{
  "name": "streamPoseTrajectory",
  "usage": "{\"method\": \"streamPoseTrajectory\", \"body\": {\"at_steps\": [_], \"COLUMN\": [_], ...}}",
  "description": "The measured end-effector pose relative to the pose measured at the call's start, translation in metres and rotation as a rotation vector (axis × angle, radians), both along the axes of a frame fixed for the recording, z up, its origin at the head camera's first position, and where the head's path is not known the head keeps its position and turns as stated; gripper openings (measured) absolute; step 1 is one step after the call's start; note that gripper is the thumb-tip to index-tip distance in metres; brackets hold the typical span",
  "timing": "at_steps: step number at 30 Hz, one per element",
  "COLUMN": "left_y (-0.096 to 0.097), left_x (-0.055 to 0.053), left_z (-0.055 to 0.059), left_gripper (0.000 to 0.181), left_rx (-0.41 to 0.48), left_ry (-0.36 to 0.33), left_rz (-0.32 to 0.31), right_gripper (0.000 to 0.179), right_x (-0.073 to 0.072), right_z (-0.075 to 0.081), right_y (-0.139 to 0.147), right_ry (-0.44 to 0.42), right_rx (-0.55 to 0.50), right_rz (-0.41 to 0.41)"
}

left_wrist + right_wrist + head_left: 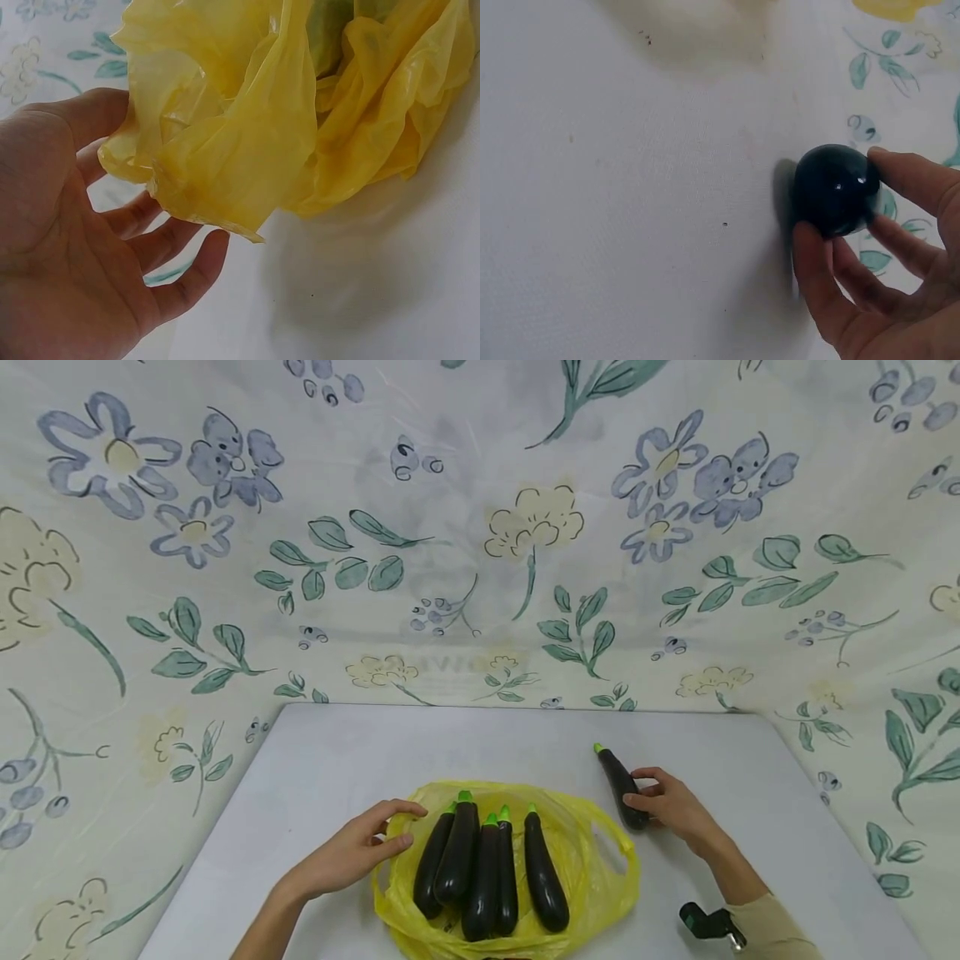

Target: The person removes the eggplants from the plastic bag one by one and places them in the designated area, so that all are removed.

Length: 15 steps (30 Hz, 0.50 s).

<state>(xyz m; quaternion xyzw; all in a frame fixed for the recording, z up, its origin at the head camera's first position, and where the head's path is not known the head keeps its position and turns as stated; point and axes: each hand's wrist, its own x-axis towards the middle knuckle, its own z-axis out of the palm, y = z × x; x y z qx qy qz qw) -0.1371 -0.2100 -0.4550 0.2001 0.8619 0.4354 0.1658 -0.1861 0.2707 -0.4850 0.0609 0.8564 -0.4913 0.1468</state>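
In the head view, my right hand (675,806) grips a dark purple eggplant (617,777) near its rounded bottom end, with the green stem pointing away at the back. The right wrist view looks straight onto that glossy round end, thumb and fingers on either side. A yellow plastic bag (592,893) lies spread on the table, holding several eggplants (480,868) with their stems toward the back. My left hand (360,852) is at the bag's left rim, thumb and fingers apart. In the left wrist view, its loosely bent fingers (199,274) lie along the crumpled bag edge.
The white table (322,743) reaches back to a hanging floral cloth (465,568), which also covers both sides. One loop handle (628,843) of the bag lies on its right side, close to the right-hand eggplant. A small black device (705,922) sits by the right sleeve.
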Motion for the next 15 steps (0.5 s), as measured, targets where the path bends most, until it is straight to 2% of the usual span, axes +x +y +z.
{"method": "streamPoseTrajectory", "body": {"at_steps": [10,12,15], "left_y": [0.001,0.001,0.001], "left_x": [0.0,0.0,0.0], "left_z": [0.001,0.001,0.002], "left_gripper": [0.037,0.037,0.036], "left_rx": [0.007,0.006,0.005], "left_ry": [-0.022,-0.022,-0.02], "left_rz": [0.003,0.001,-0.004], "right_gripper": [0.065,0.066,0.062], "right_x": [-0.001,0.0,0.005], "right_z": [0.001,0.004,0.015], "right_y": [0.001,0.002,0.0], "right_ry": [0.008,0.036,0.127], "right_rx": [0.049,0.073,0.08], "right_rz": [-0.021,-0.044,-0.078]}}
